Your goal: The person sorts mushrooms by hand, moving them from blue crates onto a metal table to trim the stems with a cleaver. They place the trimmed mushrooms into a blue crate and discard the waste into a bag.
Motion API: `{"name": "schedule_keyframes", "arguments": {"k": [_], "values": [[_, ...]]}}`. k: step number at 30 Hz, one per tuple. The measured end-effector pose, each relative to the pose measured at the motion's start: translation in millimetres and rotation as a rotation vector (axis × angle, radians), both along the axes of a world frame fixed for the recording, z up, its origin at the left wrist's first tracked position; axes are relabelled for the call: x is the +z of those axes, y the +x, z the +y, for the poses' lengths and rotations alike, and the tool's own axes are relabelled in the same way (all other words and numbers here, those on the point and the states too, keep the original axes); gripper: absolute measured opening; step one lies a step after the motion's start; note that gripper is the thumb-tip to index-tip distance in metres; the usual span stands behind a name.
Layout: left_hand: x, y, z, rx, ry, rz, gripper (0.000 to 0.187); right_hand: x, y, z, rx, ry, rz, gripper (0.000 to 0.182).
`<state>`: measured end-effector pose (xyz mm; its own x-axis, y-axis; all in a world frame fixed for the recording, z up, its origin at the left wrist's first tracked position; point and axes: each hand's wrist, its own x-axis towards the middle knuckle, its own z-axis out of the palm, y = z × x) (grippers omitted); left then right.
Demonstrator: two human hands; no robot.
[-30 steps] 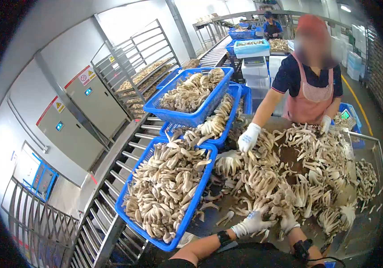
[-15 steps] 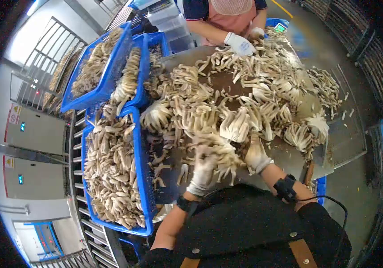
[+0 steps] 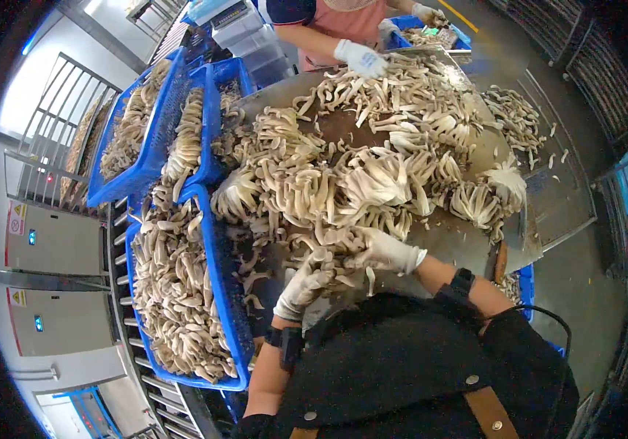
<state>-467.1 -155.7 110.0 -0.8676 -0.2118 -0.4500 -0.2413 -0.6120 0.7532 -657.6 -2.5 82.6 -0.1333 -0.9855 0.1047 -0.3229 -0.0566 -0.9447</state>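
Observation:
My left hand (image 3: pixel 304 284), in a white glove, is closed around mushrooms near the table's front edge. Close to its right, my right hand (image 3: pixel 388 251), gloved too, has its fingers curled on the same small bunch of mushrooms (image 3: pixel 337 241). The fingers partly hide that bunch. Beyond my hands, a big pile of mushrooms with pale stems and grey-brown caps (image 3: pixel 299 192) covers much of the metal table (image 3: pixel 306 86). A large fanned mushroom cluster (image 3: pixel 376 179) lies just past my right hand. Several loose mushrooms lie by my left hand.
A blue basket (image 3: pixel 227 314) full of mushrooms stands at the left, with another blue basket (image 3: pixel 149 172) tilted behind it. Across the table, a co-worker's gloved hand (image 3: pixel 361 58) touches the pile. A wooden handle (image 3: pixel 501 262) lies near the right edge.
My right hand has moved left, off the large cluster, to meet my left hand. My left hand has shifted left and slightly down. One co-worker's hand has moved over the far blue basket.

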Motion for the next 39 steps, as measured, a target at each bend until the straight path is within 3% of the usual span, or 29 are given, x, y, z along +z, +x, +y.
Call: {"name": "schedule_keyframes", "arguments": {"k": [1,4,5,6,8,11,14,15,18,19,23,24,26,27,29,30,31,32,33,34,35,36,37,39], "values": [[5,-7,14,0.13,-0.102,0.041,0.054,-1,7,1,-0.086,0.14,-0.266,0.071],[15,-10,31,0.123,-0.232,-0.011,0.063,-24,29,4,-0.254,0.173,-0.54,0.068],[-14,-2,34,0.08,-0.273,-0.106,0.061,-23,39,5,-0.322,0.21,-0.614,0.069],[-8,-3,42,0.03,-0.432,-0.108,0.046,-18,46,5,-0.392,0.249,-0.688,0.071],[-25,0,42,0.044,-0.394,-0.112,0.027,-19,48,6,-0.346,0.242,-0.891,0.056],[-50,6,38,0.111,-0.166,-0.06,0.03,-23,38,10,-0.288,0.215,-1.035,0.036],[-45,4,42,0.212,-0.025,-0.033,0.027,-8,41,18,-0.503,0.255,-0.791,0.031],[-43,3,42,0.248,0.021,-0.025,0.026,-53,43,23,-0.421,0.041,-0.973,0.029],[-37,11,41,0.349,0.144,0.038,0.032,-117,35,40,-0.516,0.033,-1.609,0.036],[-37,14,39,0.359,0.186,0.029,0.032,-125,34,42,-0.495,-0.031,-1.564,0.049],[-51,26,28,0.375,0.188,-0.003,0.031,-91,32,58,-0.609,-0.209,-1.331,0.048],[-52,28,28,0.378,0.175,-0.002,0.03,-75,32,52,-0.719,-0.192,-1.099,0.047],[-54,24,29,0.381,0.193,0.002,0.02,-83,30,45,-0.681,-0.116,-0.532,0.053],[-51,24,30,0.214,0.053,0.06,0.022,-87,30,42,-0.689,-0.096,-0.261,0.056],[-38,21,31,-0.01,-0.149,0.055,0.022,-74,34,24,-0.444,0.075,0.138,0.061],[-31,16,34,-0.066,-0.203,-0.009,0.021,-29,41,14,-0.28,0.135,0.125,0.053],[-34,13,35,-0.06,-0.808,0.223,0.016,15,48,5,-0.116,0.196,0.11,0.046],[-33,13,36,0.017,-0.757,0.186,0.015,21,50,5,-0.217,0.278,-0.013,0.048],[-32,12,37,0.096,-0.705,0.153,0.013,9,46,3,-0.23,0.238,0.031,0.045],[-27,11,42,0.246,0.036,-0.07,0.015,-32,41,6,-0.242,0.141,0.083,0.038],[-58,11,42,0.3,0.021,0.068,0.017,-74,37,7,-0.285,0.042,-0.032,0.04],[-38,10,45,0.376,0.246,-0.052,0.019,-91,39,10,-0.342,0.116,-0.127,0.047],[-61,10,52,0.327,-0.207,0.101,0.023,-107,41,12,-0.405,0.184,-0.225,0.055],[-46,8,54,0.218,-0.414,0.072,0.034,-141,39,15,-0.451,0.204,-0.066,0.069]]}}
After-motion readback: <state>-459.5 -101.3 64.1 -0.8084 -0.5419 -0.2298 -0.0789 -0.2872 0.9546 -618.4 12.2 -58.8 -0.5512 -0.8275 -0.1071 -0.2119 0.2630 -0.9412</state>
